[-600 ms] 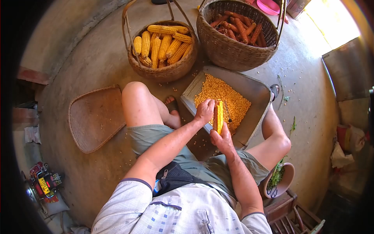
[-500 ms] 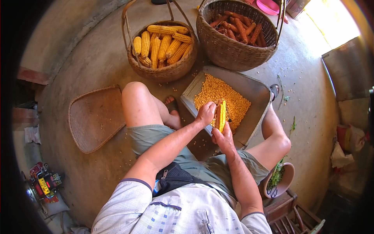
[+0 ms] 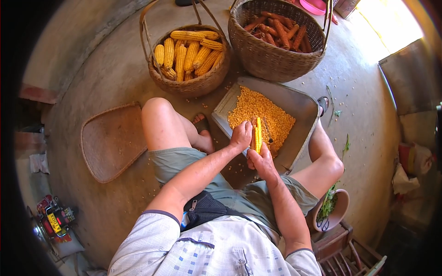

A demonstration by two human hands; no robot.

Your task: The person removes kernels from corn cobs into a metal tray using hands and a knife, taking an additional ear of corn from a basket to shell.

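Observation:
A partly shelled ear of corn (image 3: 258, 132) stands tilted up between my hands, with yellow kernels along the side facing me. My right hand (image 3: 261, 159) is closed round its lower end. Against its left side presses my left hand (image 3: 241, 136), fingers curled in and thumb side on the cob. Beneath both hands is a grey metal tub (image 3: 298, 99), where loose yellow kernels (image 3: 262, 108) lie heaped toward the left side. Part of the kernel heap is hidden by my hands and the ear.
Beyond the tub stand a wicker basket (image 3: 191, 85) of unshelled corn ears and a larger basket (image 3: 276, 62) of bare reddish cobs. A shallow woven tray (image 3: 110, 140) lies left of my knee. On the right are a bucket (image 3: 340, 207) with greens and a wooden chair (image 3: 329, 248).
Both hands and the ear have shifted slightly left. The ear has turned a little, so less of its bare reddish strip shows. My grip stays closed.

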